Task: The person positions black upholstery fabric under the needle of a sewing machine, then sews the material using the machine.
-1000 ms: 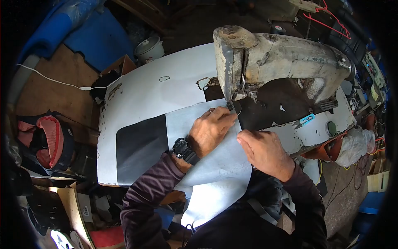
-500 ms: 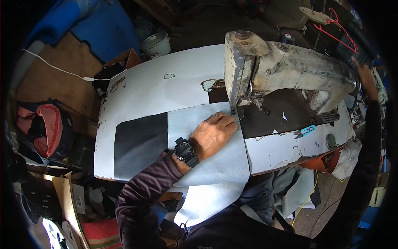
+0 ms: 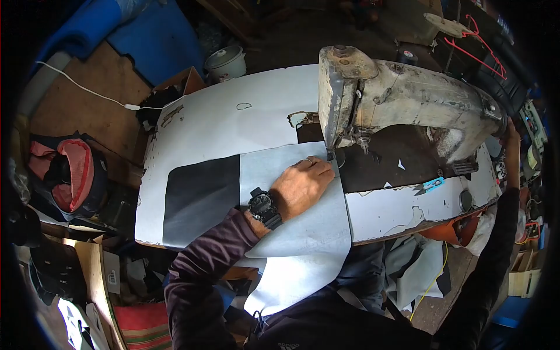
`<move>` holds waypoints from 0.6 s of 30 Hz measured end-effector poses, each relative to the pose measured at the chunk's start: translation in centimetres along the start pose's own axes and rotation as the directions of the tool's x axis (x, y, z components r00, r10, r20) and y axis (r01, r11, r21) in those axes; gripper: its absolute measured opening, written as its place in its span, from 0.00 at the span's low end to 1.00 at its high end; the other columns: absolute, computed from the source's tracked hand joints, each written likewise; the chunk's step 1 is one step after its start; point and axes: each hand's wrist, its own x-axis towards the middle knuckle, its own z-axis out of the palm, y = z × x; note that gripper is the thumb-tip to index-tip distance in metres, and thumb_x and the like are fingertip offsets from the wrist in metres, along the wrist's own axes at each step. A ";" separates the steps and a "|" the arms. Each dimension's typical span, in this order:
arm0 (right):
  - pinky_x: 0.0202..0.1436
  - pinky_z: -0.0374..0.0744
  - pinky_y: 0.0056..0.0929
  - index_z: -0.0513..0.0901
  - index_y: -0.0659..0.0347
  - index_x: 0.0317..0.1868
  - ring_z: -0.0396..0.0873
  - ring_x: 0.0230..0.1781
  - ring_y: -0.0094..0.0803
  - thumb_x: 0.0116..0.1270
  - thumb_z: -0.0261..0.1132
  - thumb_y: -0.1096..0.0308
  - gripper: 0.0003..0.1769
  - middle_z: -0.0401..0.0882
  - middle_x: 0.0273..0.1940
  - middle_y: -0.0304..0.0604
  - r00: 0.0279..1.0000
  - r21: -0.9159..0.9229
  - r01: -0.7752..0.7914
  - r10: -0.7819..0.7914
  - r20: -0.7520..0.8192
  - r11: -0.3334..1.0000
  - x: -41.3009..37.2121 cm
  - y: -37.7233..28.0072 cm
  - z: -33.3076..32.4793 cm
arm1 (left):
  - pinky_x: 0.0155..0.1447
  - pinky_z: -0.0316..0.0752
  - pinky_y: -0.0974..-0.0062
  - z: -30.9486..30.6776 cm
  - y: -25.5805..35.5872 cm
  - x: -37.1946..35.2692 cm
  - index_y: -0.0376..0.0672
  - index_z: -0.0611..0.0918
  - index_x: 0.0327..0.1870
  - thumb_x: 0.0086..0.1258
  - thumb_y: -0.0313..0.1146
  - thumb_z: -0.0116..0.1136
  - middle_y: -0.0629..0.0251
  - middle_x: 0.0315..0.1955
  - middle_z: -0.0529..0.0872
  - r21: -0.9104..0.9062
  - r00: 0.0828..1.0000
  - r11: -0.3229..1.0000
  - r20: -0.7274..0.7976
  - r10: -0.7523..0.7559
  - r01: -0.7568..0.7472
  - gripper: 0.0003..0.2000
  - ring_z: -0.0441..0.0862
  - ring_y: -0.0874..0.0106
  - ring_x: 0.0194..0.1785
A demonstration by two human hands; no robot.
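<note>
Workshop, dim and crowded. One bench [image 3: 204, 125], white-topped, edges chipped. One pale sheet [image 3: 312, 227], at the middle of the bench's near edge, drooping over it; by its look light, limp, fairly smooth, not fragile; best held flat near its right edge. One black piece [image 3: 201, 198], against the sheet's left side, toward the bench's near left corner; joined or not, I cannot tell. One sewing machine [image 3: 420, 96], over the bench's right half, its head crowding the sheet's far right corner. One left hand [image 3: 303, 186], on the sheet, fingers bent, close together; pinching or not, unclear. One right hand [image 3: 512, 140], at the machine's right end; fingers mostly hidden, state indeterminable. Blue snips [image 3: 433, 185], near the bench's right end, apart from the sheet.
</note>
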 end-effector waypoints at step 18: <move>0.53 0.83 0.33 0.88 0.63 0.52 0.84 0.45 0.29 0.89 0.55 0.60 0.18 0.87 0.43 0.41 0.944 0.085 0.330 -0.330 -0.019 0.940 -33.9 -6.9 6.1 | 0.48 0.87 0.59 -2.2 -5.3 -2.4 0.41 0.89 0.45 0.74 0.31 0.64 0.54 0.42 0.92 0.330 0.974 0.927 0.076 -0.213 0.178 0.06 0.91 0.55 0.42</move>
